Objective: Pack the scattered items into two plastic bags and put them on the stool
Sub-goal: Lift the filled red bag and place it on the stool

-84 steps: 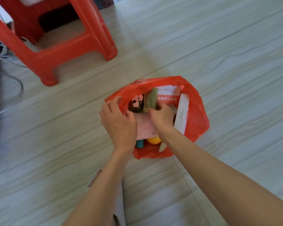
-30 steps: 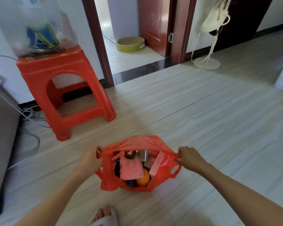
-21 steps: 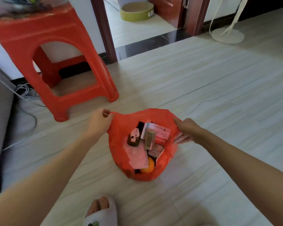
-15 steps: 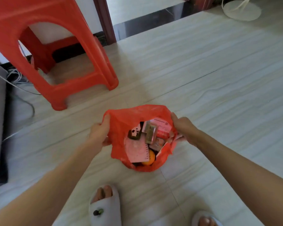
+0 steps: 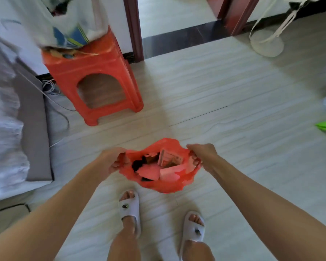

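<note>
Your left hand [image 5: 111, 161] and right hand [image 5: 202, 154] each grip one side of the red plastic bag [image 5: 165, 182], mouth stretched left-right and facing up, held between you and the red plastic stool [image 5: 94, 72]. Pink packets and boxes show inside. A clear plastic bag [image 5: 64, 25] sits on the stool.

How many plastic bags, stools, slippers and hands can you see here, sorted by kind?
Plastic bags: 2, the red bag held by its edges, the clear bag on the stool
Stools: 1, the red stool
Slippers: 2, left slipper, right slipper
Hands: 2, left hand, right hand
Total: 7
</note>
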